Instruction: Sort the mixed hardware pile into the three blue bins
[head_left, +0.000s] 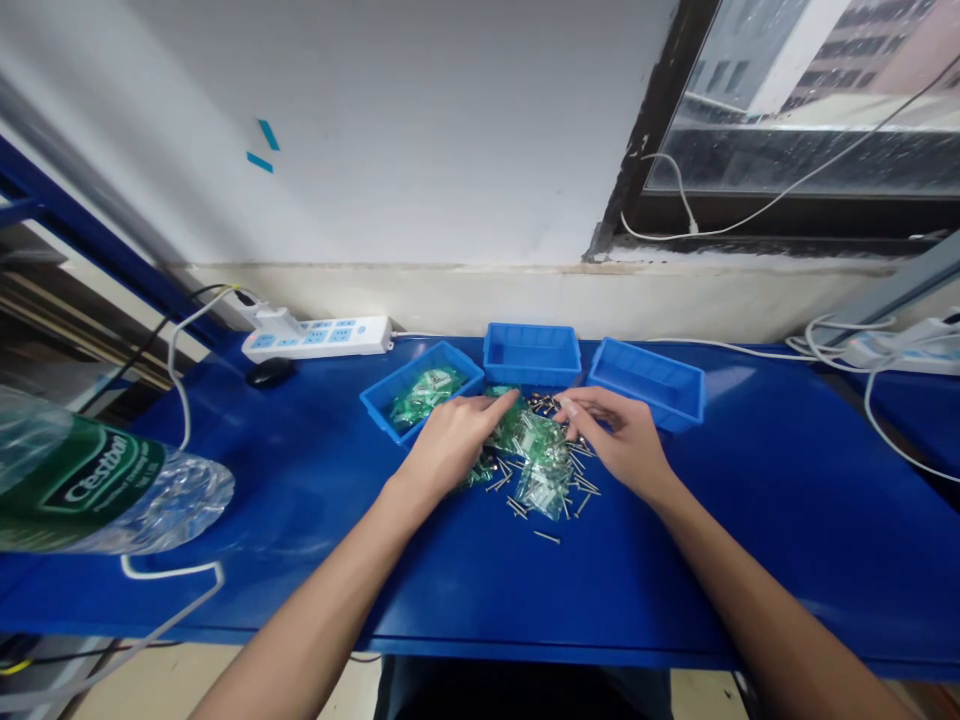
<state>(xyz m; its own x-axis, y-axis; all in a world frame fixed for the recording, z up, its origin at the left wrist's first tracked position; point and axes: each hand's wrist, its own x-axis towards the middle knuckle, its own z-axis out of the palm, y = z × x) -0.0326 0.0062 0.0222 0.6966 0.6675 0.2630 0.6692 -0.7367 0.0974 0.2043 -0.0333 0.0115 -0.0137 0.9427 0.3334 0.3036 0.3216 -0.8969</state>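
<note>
A heap of green-tinted clear plastic packets (545, 465) and loose metal screws (583, 485) lies on the blue table. My left hand (465, 432) reaches over the heap's left side, index finger stretched out across a green packet (508, 428); its other fingers are largely hidden. On the right side of the heap is my right hand (619, 432), thumb and index finger brought together by some small dark-headed pieces (543, 403). Anything between those fingertips is too small to make out. One screw (547, 537) lies apart, nearer the table's front edge.
Behind the heap stand three blue bins: the left bin (373, 405) holds green packets, while the middle bin (532, 357) and right bin (651, 380) show bare insides. A power strip (322, 338), a black mouse-like object (271, 373) and a large water bottle (172, 500) are leftward.
</note>
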